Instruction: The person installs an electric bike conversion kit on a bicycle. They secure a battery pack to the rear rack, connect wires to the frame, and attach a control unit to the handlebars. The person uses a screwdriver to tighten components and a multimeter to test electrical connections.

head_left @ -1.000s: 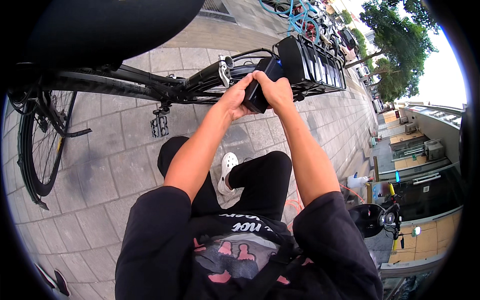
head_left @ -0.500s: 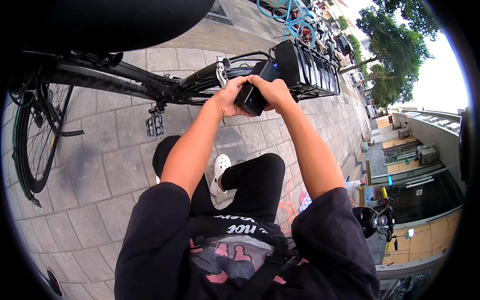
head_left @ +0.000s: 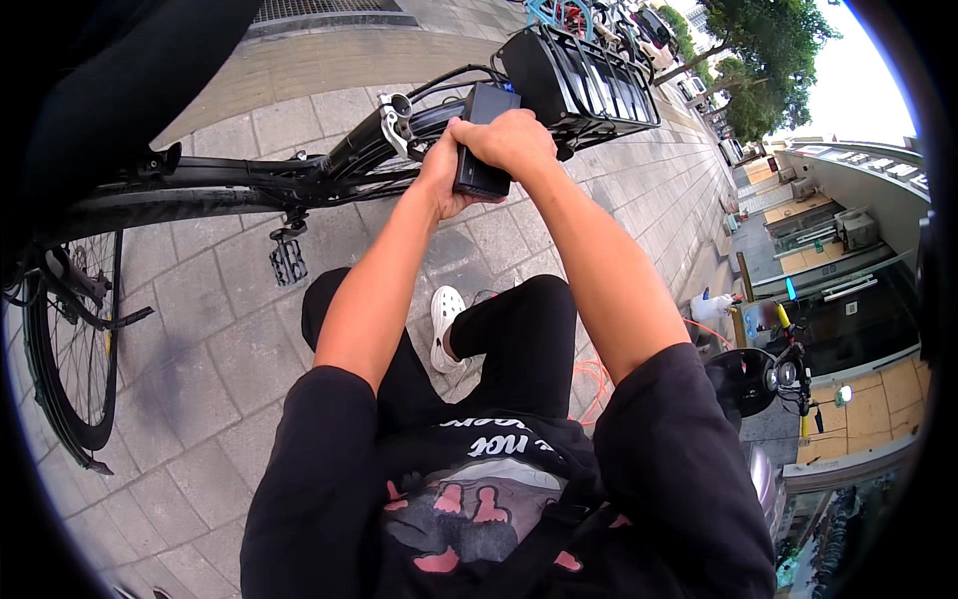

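Both my hands are closed around a long black box (head_left: 483,178), which looks like a battery pack, behind the seat tube of a black bicycle (head_left: 200,173). My left hand (head_left: 445,178) grips its near left side. My right hand (head_left: 513,143) wraps over its top and right side, hiding part of it. The box's far end shows beyond my fingers. Just left of the hands is a silver clamp (head_left: 395,124) around the open top of the seat tube. A rear rack (head_left: 609,85) with a black case (head_left: 534,78) lies beyond.
A big dark shape (head_left: 130,70), probably the tipped saddle, fills the upper left. A pedal (head_left: 287,262) juts toward me over grey paving. Parked bikes (head_left: 564,15) stand far off; an orange cable (head_left: 593,384) and another vehicle's handlebar (head_left: 788,359) are at right.
The dark shape at upper left has swung farther left, uncovering more of the paving and a grate. The box stands more upright in my hands, still gripped by both.
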Tool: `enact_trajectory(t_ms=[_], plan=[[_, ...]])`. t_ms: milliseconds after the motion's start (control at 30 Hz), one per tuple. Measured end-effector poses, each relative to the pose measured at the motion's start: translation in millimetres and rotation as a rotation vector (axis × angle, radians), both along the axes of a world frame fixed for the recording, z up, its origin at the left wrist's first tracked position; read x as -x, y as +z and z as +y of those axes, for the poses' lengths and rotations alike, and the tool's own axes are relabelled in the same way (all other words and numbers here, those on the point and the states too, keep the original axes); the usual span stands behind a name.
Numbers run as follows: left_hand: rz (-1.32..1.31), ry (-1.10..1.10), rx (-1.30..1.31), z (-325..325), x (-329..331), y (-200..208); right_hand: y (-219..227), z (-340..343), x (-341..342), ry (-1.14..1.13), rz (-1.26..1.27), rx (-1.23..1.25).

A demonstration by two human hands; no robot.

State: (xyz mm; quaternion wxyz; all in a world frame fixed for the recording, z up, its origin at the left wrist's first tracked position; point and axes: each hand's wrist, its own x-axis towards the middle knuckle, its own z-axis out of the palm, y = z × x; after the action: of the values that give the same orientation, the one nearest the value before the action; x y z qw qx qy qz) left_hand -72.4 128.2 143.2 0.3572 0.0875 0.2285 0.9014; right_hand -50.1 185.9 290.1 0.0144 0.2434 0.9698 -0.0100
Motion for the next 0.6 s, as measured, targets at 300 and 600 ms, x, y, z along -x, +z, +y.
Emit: enact_trajectory(t_ms=[300,600], plan=[[-0.029,0.017,0.094,-7,2,-2,7,20,-12,0.181,-0.103,0.263],[-0.071,0.007,-0.178,-9,-5,12,11,43,-54,1.089,0.197,-0.468]])
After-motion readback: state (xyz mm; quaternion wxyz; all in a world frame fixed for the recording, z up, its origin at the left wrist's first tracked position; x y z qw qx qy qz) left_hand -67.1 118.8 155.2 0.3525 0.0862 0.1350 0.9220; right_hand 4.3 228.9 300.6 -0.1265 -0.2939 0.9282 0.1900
